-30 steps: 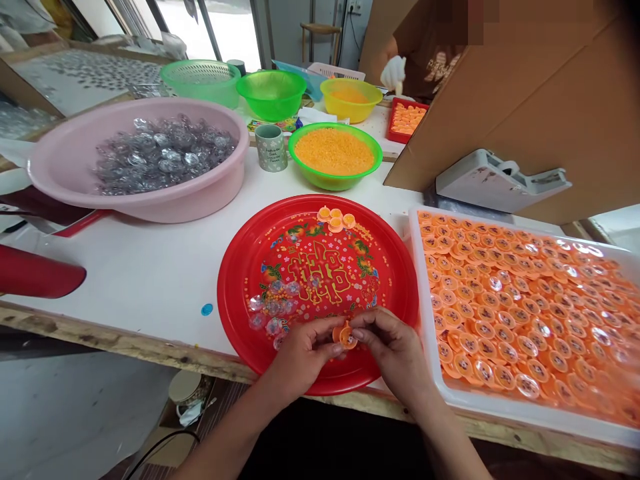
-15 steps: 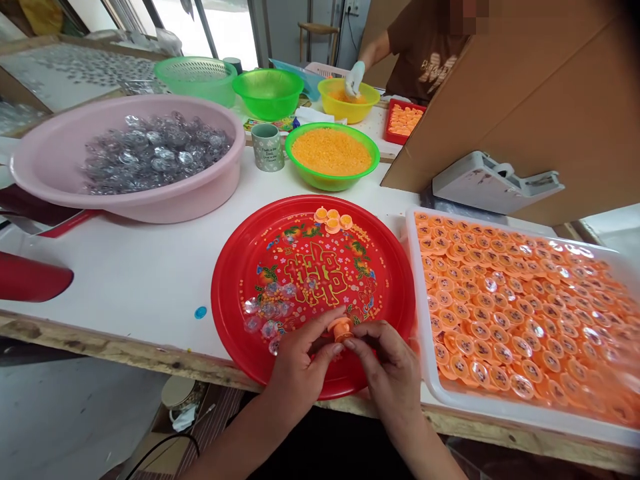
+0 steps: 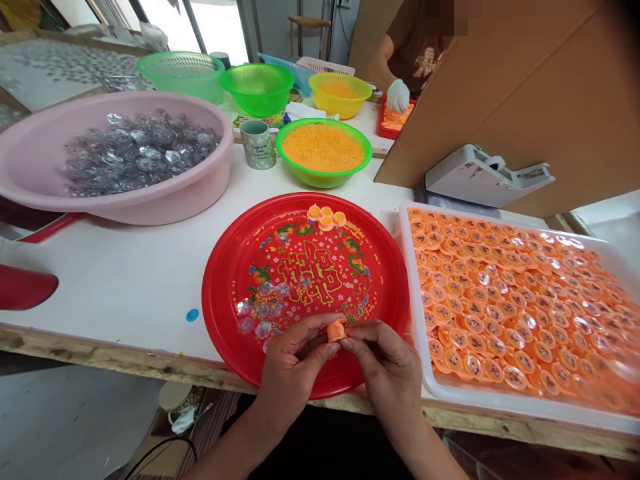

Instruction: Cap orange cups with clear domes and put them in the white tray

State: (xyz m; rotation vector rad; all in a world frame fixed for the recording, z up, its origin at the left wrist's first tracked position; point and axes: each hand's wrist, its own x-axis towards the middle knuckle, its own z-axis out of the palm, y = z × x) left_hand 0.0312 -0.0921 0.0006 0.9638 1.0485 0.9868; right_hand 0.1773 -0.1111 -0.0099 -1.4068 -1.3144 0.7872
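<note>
A small orange plastic piece (image 3: 336, 331) with a flanged rim is pinched between the fingertips of my left hand (image 3: 299, 357) and my right hand (image 3: 385, 360). Both hands are closed on it above the near edge of a red round tray (image 3: 220, 267). Several clear plastic discs (image 3: 264, 308) lie on the tray to the left of my left hand. Toward the tray's far rim sits a small group of orange cups (image 3: 326, 219). Right of my right hand stands a white bin (image 3: 417, 300) full of orange pieces with printed faces (image 3: 495, 313).
A pink basin (image 3: 210, 180) of clear plastic parts stands at left. Behind the tray are a mug (image 3: 259, 145) and a green bowl (image 3: 325, 179) of orange bits. A cardboard panel (image 3: 480, 87) and tape dispenser (image 3: 485, 175) stand at right. A co-worker's gloved hand (image 3: 398, 97) is beyond.
The orange piece has been turned between my fingers, its rim now less visible. The co-worker's gloved hand has moved from the yellow bowl to the red tray. The view has shifted slightly.
</note>
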